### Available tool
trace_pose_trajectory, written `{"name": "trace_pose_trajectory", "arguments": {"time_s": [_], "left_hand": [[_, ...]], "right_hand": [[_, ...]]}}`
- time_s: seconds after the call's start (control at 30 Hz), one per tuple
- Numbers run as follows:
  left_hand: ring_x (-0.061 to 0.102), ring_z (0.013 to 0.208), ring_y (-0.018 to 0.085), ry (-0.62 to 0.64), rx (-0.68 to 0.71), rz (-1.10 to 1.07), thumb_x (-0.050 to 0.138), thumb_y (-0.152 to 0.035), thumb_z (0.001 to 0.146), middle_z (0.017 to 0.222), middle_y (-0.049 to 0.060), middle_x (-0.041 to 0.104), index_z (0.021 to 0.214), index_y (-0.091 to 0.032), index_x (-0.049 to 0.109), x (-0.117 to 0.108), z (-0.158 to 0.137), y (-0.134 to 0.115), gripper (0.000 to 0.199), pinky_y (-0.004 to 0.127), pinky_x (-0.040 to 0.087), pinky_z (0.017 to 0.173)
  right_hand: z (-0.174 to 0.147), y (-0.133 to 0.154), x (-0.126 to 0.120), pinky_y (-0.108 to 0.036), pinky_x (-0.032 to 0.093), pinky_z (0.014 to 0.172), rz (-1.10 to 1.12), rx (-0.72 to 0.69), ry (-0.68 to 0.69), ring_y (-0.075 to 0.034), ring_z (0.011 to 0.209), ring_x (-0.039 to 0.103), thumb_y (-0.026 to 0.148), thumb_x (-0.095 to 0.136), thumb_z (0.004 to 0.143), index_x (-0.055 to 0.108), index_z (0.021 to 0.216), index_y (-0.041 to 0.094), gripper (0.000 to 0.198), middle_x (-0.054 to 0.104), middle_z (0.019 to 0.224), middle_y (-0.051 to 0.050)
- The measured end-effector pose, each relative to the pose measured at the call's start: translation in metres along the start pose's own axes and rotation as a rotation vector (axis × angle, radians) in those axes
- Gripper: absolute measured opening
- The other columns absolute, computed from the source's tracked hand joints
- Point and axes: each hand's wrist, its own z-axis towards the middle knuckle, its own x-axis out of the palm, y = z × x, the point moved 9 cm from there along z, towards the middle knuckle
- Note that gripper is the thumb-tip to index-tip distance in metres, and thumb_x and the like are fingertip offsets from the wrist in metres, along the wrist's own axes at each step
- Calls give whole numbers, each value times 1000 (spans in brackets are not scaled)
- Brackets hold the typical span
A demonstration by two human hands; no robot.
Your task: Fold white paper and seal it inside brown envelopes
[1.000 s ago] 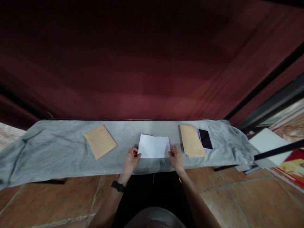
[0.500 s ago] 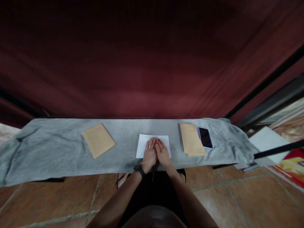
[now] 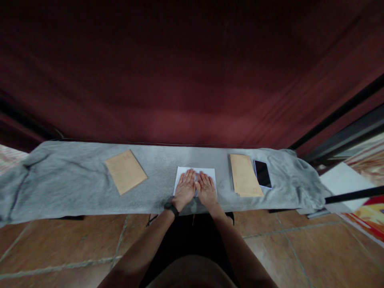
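A white sheet of paper [image 3: 211,173] lies on the grey cloth in front of me, largely covered by my hands. My left hand [image 3: 186,187], with a dark band at the wrist, rests flat on its left half, fingers stretched out. Flat on the right half is my right hand [image 3: 206,189], its fingers stretched forward too. The thumbs come close together near the paper's middle. Whether the paper is folded cannot be made out under the hands.
A brown envelope [image 3: 126,172] lies to the left. On the right is a small stack of brown envelopes [image 3: 245,175], with a phone [image 3: 263,174] beside it. Grey cloth [image 3: 81,180] covers the narrow bench. A dark red panel [image 3: 192,92] rises behind it.
My hands, which were close together at the paper's middle, have moved apart, the left one leftward and the right one slightly rightward. The view has shifted a little.
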Motion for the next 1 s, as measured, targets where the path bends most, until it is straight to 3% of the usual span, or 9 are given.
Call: {"name": "trace_pose_trajectory", "arguments": {"time_s": [0.43, 0.73, 0.83, 1.0], "left_hand": [[23, 152, 26, -35, -195, 17, 29, -42, 101, 161, 16, 31, 155, -8, 30, -15, -22, 36, 64, 49, 14, 124], [25, 151, 28, -11, -165, 56, 29, -42, 101, 160, 18, 30, 154, -6, 32, -18, -27, 32, 64, 49, 12, 124], [25, 151, 28, -11, -145, 73, 28, -39, 101, 159, 19, 31, 153, -5, 32, -20, -26, 28, 63, 50, 11, 124], [22, 151, 28, -8, -124, 58, 29, -35, 101, 159, 20, 32, 152, -3, 34, -22, -25, 24, 61, 50, 10, 124]], "right_hand": [[-17, -39, -9, -50, 29, 116, -69, 102, -105, -30, 142, 39, 34, 34, 105, 38, 152, 12, 52, 42, 155, -16], [-32, -64, -23, -57, 31, 114, -63, 216, -143, -34, 141, 39, 32, 36, 103, 42, 149, 6, 53, 44, 151, -22], [-29, -55, -29, -57, 29, 115, -36, 222, -175, -34, 144, 35, 26, 34, 102, 43, 148, 5, 51, 40, 154, -23], [-9, -3, -14, -48, 29, 118, 77, 22, -62, -26, 148, 31, 26, 34, 103, 42, 150, 11, 50, 37, 158, -15]]}}
